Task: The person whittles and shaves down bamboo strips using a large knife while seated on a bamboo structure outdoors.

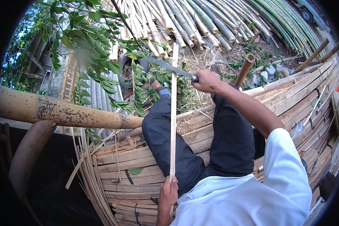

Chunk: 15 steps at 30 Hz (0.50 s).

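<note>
My right hand grips the dark handle of a long knife, its grey blade pointing left and slightly up. A long, pale bamboo strip runs upward between my legs. Low in the picture, my left hand is closed round the strip's near part, thumb on top. The blade crosses the strip near its far end; whether it touches or cuts in, I cannot tell. My legs in dark trousers hang over the stacked wooden slats I sit on.
Many bamboo poles lie beyond my feet. A thick bamboo pole juts in from the left, beside thin loose strips. Leafy branches hang at upper left, near a wheel. A post stub stands at right.
</note>
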Each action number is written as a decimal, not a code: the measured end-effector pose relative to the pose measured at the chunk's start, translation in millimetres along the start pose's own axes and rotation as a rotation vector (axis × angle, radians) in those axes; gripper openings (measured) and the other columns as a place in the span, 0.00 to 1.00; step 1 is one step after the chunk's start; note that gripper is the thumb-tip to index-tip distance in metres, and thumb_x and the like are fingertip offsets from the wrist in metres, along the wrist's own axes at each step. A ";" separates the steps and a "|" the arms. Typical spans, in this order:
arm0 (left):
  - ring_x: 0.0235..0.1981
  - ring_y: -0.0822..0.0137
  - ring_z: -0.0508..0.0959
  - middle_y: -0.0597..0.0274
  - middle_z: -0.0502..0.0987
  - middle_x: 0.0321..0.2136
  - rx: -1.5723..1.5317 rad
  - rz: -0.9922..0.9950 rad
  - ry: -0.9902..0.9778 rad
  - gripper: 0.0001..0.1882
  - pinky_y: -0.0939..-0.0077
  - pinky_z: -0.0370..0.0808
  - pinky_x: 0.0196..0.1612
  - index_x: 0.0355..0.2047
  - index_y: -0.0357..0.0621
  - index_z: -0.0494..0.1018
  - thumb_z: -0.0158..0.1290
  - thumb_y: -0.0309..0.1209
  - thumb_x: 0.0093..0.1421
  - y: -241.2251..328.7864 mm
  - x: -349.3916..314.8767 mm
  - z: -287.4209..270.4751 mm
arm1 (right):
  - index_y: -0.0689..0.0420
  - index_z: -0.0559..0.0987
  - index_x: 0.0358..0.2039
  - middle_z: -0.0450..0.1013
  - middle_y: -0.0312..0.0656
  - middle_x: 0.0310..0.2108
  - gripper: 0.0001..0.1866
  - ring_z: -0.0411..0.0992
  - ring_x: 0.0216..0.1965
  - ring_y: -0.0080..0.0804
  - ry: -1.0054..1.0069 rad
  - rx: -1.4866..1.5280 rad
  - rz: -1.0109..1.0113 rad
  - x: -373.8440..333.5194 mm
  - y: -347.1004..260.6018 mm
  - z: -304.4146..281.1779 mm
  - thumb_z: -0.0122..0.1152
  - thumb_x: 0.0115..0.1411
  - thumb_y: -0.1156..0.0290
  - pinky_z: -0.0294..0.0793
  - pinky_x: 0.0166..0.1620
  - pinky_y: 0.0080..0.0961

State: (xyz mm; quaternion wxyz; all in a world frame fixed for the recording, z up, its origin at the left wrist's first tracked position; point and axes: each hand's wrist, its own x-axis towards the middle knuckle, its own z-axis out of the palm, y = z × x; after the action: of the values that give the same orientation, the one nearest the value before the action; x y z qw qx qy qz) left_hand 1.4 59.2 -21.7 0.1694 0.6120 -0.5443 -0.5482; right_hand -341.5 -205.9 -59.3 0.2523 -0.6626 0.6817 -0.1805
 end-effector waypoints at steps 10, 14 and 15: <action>0.16 0.80 0.61 0.71 0.62 0.15 0.014 0.020 0.030 0.23 0.81 0.59 0.18 0.31 0.40 0.65 0.37 0.48 0.70 -14.1 -12.2 -0.2 | 0.55 0.80 0.23 0.76 0.51 0.21 0.12 0.77 0.26 0.49 -0.027 -0.096 -0.368 1.8 -4.5 10.6 0.56 0.48 0.60 0.76 0.37 0.44; 0.15 0.80 0.60 0.72 0.61 0.15 -0.018 0.035 0.005 0.22 0.82 0.58 0.18 0.31 0.40 0.65 0.38 0.48 0.70 -10.3 -11.4 1.7 | 0.61 0.80 0.25 0.77 0.52 0.25 0.15 0.78 0.27 0.47 0.064 -0.177 0.090 31.5 20.2 -15.9 0.56 0.50 0.61 0.78 0.35 0.40; 0.15 0.80 0.60 0.72 0.61 0.15 -0.026 0.014 0.006 0.22 0.82 0.58 0.18 0.32 0.40 0.65 0.38 0.47 0.70 -15.5 -13.5 -2.0 | 0.60 0.80 0.25 0.77 0.52 0.24 0.14 0.77 0.27 0.47 0.019 -0.061 0.041 26.1 11.2 -1.0 0.56 0.50 0.61 0.77 0.35 0.40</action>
State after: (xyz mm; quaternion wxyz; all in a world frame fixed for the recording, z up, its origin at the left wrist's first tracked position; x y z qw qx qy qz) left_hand 13.2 75.3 -26.9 0.1830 0.6074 -0.5409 -0.5523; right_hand -351.1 -231.2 -67.7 0.2292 -0.6540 0.7028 -0.1608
